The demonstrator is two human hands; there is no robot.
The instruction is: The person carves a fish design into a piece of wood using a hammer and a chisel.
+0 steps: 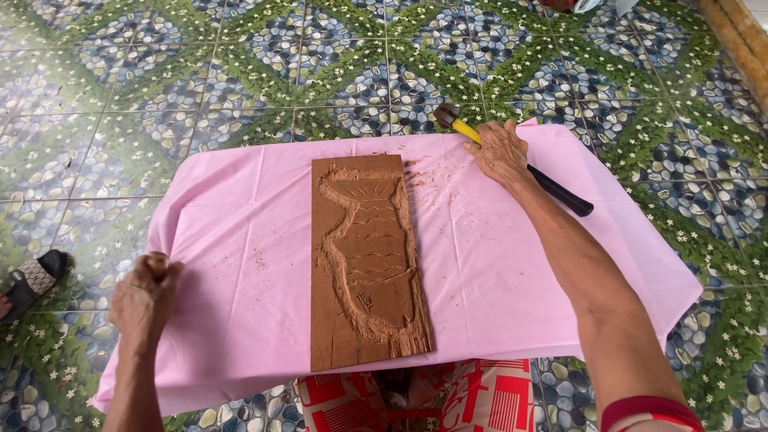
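Head view, carved wooden board (370,264) flat on pink-covered tabletop (496,272), right hand (500,150) fingers wrapped around hammer (512,160), left hand (144,300) fist closed on what seems a wooden tool handle (156,262).

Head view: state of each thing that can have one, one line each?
Brown wooden carving board: flat on the cloth, relief partly cut.
Pink cloth: spread out, dusted with wood chips.
Yellow-and-black-handled hammer: lying on the cloth, right hand on its handle.
Small brown wooden-handled tool: gripped in the left hand, tip hidden.
Dark sandal: on the tiled floor, worn on a foot.
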